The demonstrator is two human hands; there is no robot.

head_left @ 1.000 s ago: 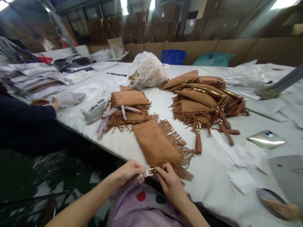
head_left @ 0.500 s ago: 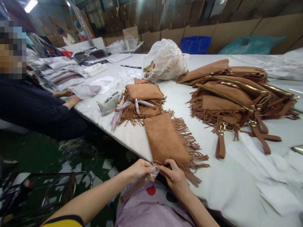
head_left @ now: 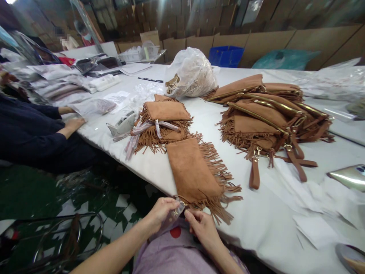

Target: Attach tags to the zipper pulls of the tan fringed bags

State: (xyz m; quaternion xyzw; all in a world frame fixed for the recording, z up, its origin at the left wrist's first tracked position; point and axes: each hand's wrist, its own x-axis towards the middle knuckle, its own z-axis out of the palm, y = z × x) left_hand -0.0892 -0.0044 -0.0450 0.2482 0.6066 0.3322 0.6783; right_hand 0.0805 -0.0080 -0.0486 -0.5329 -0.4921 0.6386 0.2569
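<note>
A tan fringed pouch (head_left: 194, 169) lies at the table edge in front of me, its fringe spread to the right. My left hand (head_left: 163, 213) pinches the plastic-wrapped wrist strap (head_left: 171, 220) near a gold ring at the pouch's near corner. Close by, my right hand (head_left: 203, 228) has thumb and fingers pressed together beside the ring. Whatever it pinches is too small to make out. Behind this pouch is a small stack of fringed pouches (head_left: 168, 111) with wrapped straps on top.
To the right sits a pile of fringed pouches (head_left: 256, 121) with hanging straps. A tape dispenser (head_left: 122, 123), a stuffed plastic bag (head_left: 195, 74) and white paper sheets (head_left: 316, 230) are on the table (head_left: 151, 171). At left, a co-worker's hands (head_left: 72, 123) rest near a bagged item (head_left: 98, 106).
My right hand has drawn back from the pouch's corner, and its fingers have closed together. My left hand still holds the wrapped strap. The whole view has shifted slightly.
</note>
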